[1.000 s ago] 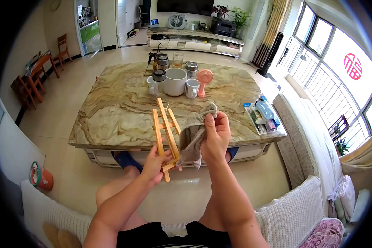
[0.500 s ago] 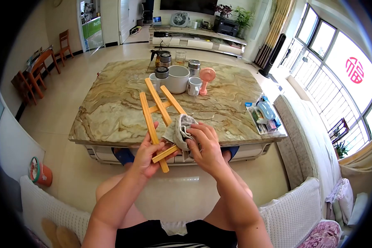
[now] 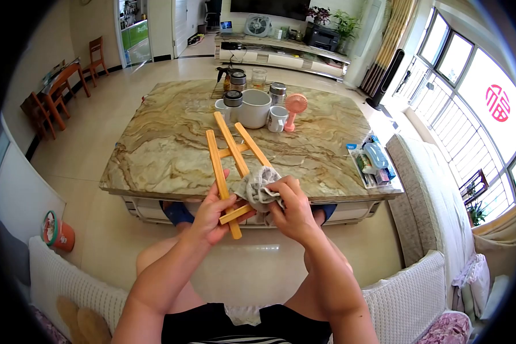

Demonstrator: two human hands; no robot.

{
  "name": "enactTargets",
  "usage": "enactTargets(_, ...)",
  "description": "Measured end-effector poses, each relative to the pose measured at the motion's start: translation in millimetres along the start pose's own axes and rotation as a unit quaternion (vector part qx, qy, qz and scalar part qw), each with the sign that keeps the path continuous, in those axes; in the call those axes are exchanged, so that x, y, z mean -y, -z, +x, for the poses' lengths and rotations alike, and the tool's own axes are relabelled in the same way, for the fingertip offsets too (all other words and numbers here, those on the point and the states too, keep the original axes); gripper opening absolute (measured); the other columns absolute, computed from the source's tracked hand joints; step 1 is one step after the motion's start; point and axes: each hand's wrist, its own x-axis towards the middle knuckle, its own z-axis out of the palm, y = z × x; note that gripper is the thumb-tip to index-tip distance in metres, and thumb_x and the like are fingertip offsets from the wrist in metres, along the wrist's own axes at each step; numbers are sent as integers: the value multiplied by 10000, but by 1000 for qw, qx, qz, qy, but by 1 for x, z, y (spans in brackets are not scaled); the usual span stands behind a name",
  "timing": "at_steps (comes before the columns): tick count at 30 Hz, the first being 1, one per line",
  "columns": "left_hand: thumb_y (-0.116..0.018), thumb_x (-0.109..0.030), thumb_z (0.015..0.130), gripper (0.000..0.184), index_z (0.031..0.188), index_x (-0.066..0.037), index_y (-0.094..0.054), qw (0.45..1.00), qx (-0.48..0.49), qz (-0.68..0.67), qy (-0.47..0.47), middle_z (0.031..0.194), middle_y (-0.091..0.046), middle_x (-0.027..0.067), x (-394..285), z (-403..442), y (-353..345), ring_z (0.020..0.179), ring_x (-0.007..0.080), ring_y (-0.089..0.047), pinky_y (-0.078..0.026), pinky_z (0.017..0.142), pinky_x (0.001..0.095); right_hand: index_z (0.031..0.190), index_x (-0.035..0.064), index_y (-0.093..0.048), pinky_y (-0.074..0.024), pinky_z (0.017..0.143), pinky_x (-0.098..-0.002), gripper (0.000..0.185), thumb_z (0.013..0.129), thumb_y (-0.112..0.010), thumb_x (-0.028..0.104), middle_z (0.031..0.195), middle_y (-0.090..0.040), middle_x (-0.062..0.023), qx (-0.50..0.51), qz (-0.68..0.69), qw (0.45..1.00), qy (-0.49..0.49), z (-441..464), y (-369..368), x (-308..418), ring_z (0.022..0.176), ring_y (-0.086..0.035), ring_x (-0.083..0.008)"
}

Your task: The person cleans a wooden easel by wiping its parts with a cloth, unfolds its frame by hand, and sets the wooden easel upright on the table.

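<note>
A small wooden easel (image 3: pixel 217 163) of light slats with crossbars is held up in front of the table edge. My left hand (image 3: pixel 213 213) is wrapped round its left leg near the lower crossbar. A crumpled grey cloth (image 3: pixel 260 186) covers part of the right leg and lower crossbar. My right hand (image 3: pixel 292 209) grips the cloth, fingers bent over it and pressing it to the wood. The easel's lower right part is hidden behind cloth and fingers.
A marble-topped table (image 3: pixel 160 143) stands ahead. On it are a white pot (image 3: pixel 254 112), a mug (image 3: pixel 278 119), a pink handheld fan (image 3: pixel 295 109), several lidded jars and a blister-packed item (image 3: pixel 375 163) at right. A bin (image 3: pixel 60 232) stands at left on the floor.
The camera view has shifted slightly. My right hand has bunched the cloth more tightly against the right side of the easel; my left hand keeps its hold.
</note>
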Motion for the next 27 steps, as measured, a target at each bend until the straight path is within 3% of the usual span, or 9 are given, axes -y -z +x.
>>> enactTargets(2, -459, -39, 1000, 591, 1498, -317, -304, 999, -23, 25, -14, 1329, -534, 121, 2, 3, 2, 1142, 296, -603, -548, 918, 528, 1093, 36, -631, -499, 790, -375, 371, 743, -674, -77, 1068, -568, -139, -19, 35, 999, -18, 1, 0, 13, 939, -586, -322)
enactTargets(4, -452, -78, 1017, 536, 1492, -292, -324, 997, -47, 46, -28, 1324, -540, 120, 5, 10, 7, 1127, 286, -609, -550, 919, 506, 1059, 37, -637, -514, 766, -371, 385, 698, -689, -90, 1064, -576, -132, -17, 81, 995, 60, 4, -7, 27, 923, -610, -301)
enactTargets(6, -414, -182, 1050, 431, 1475, -229, -361, 988, 15, -150, -28, 1293, -559, 115, 6, 19, 12, 1097, 264, -618, -554, 916, 443, 1024, 51, -646, -519, 801, -390, 391, 657, -726, -60, 1069, -579, -130, 28, 88, 990, 108, 5, -29, 34, 959, -609, -321)
enactTargets(9, -363, -274, 1068, 399, 1456, -186, -390, 993, -66, -84, -57, 1279, -569, 109, 8, 20, 11, 1086, 251, -621, -553, 920, 401, 1011, 57, -640, -518, 798, -406, 384, 653, -749, -30, 1050, -585, -125, 41, 46, 992, 110, 3, -42, 34, 934, -606, -342)
enactTargets(11, -409, -161, 1048, 427, 1470, -194, -362, 988, -50, -135, -52, 1280, -566, 111, 7, 18, 14, 1091, 260, -621, -565, 899, 412, 993, 50, -631, -515, 780, -406, 370, 652, -760, -15, 1012, -595, -125, 27, 21, 996, 85, 10, -38, 27, 905, -609, -340)
enactTargets(14, -465, 67, 951, 648, 1507, -214, -287, 992, -75, -7, -99, 1289, -556, 125, 4, 9, 4, 1109, 272, -617, -583, 865, 406, 978, 42, -624, -515, 737, -397, 355, 657, -770, 0, 957, -604, -132, -4, 0, 999, 52, 12, -37, 19, 880, -613, -342)
enactTargets(21, -467, 41, 964, 636, 1509, -233, -290, 989, -63, -63, -117, 1305, -540, 110, 6, 13, 9, 1120, 243, -610, -574, 883, 415, 967, 44, -595, -511, 735, -403, 396, 628, -789, -17, 952, -586, -130, -15, 61, 995, 74, 6, -55, 43, 869, -599, -340)
enactTargets(25, -437, 27, 981, 636, 1518, -267, -265, 988, -87, 23, -124, 1339, -517, 122, -1, 6, 3, 1163, 268, -585, -554, 922, 474, 1000, 63, -578, -499, 754, -407, 447, 617, -798, -7, 991, -553, -135, -21, -4, 997, 77, 11, -56, 20, 903, -584, -341)
enactTargets(27, -422, 24, 986, 642, 1523, -281, -247, 988, -90, 68, -110, 1363, -501, 143, -7, -2, -9, 1201, 296, -568, -547, 934, 497, 1007, 62, -584, -490, 775, -412, 419, 646, -786, -3, 990, -556, -141, -50, -107, 993, 13, 15, -43, 1, 910, -579, -345)
